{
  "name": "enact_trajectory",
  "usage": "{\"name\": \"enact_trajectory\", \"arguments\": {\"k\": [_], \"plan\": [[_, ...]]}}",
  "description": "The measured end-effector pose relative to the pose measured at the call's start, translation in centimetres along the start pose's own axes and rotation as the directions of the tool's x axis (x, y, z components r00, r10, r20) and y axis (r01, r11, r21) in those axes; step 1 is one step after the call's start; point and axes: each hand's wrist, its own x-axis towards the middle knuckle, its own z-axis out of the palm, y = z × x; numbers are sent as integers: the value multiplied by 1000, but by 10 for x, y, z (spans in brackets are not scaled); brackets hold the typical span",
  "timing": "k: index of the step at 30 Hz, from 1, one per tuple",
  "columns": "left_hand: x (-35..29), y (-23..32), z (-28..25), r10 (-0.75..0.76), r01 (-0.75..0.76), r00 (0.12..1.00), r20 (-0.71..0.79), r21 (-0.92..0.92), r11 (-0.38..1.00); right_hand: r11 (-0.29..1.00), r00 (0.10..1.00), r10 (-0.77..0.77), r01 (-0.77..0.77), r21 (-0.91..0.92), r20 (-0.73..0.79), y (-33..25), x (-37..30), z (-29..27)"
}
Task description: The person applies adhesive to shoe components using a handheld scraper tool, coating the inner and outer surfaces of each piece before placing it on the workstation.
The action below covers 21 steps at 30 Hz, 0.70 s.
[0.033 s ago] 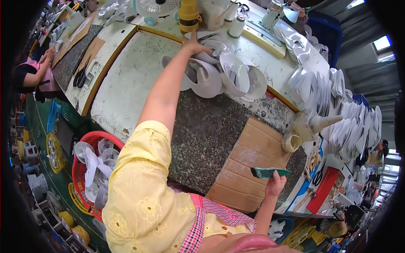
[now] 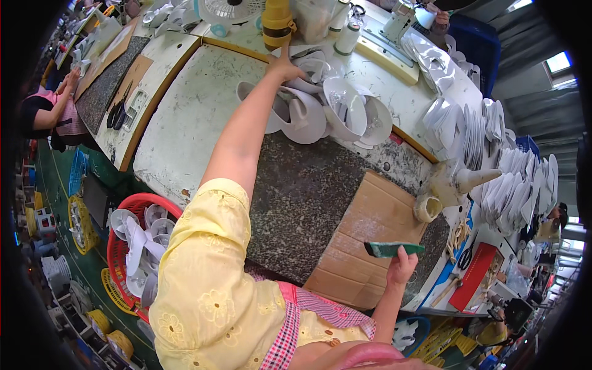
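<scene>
At the far side of the table my left hand (image 2: 283, 68) reaches into a pile of curved white pieces (image 2: 306, 117), thumb and fingers spread. It touches pieces at the back of the pile; its fingertips are partly hidden among them. A yellow-brown bottle (image 2: 277, 24) stands just beyond the thumb. Nearer to me on the right, my right hand (image 2: 402, 269) is closed around a narrow green brush (image 2: 388, 249). The brush is above a brown cardboard sheet (image 2: 364, 228), which lies on a dark speckled mat (image 2: 302, 197).
A pale, crusted container (image 2: 441, 185) with a spout stands right of the cardboard. White pieces (image 2: 518, 185) are stacked along the right. A red basket (image 2: 116, 246) of white parts is at my left. Black scissors (image 2: 117, 114), a hammer (image 2: 447, 290) and a fan (image 2: 231, 9) are around.
The brush in my right hand has shifted and tilted very slightly. My left hand stays at the pile, almost unmoved.
</scene>
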Motion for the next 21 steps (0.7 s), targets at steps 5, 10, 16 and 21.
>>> {"name": "enact_trajectory", "arguments": {"k": [5,10,16,21], "plan": [[-62,30,-59,340,-353,934,-106,-149,924,995,999,31,-26,-91,45,-4,-2,38],[-188,1,-101,737,-781,615,-281,-93,617,991,1000,0,-2,-133,-13,-11,1,65],[-261,-44,-113,616,-634,771,162,113,765,992,993,17,-3,-122,114,-3,6,89],[-236,-42,-110,610,-658,739,287,111,745,966,861,234,-152,-212,452,-11,-4,112]]}}
